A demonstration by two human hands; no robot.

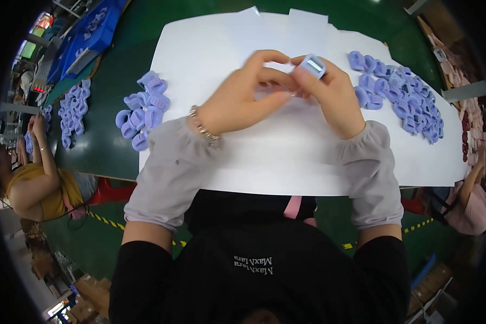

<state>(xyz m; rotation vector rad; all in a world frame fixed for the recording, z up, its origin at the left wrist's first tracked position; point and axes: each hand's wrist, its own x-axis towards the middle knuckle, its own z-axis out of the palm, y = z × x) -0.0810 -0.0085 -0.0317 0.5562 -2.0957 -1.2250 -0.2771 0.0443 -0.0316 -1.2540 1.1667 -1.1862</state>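
Observation:
My right hand (332, 94) pinches a small lavender moulded part (313, 65) between thumb and fingers, its open rectangular face turned up. My left hand (243, 97), with a bead bracelet at the wrist, meets the right one over the white paper sheet (286, 162); its fingertips touch something thin and pale next to the part, too small to make out. Both forearms wear grey sleeve covers. A pile of similar lavender parts (402, 97) lies right of my right hand. A smaller group of lavender parts (142, 110) lies at the paper's left edge.
The green table (100, 148) carries another cluster of lavender parts (73, 110) at far left beside blue trays (86, 35). One person sits at the left (38, 183), another at the right edge (470, 200). Cardboard boxes (89, 299) stand on the floor below.

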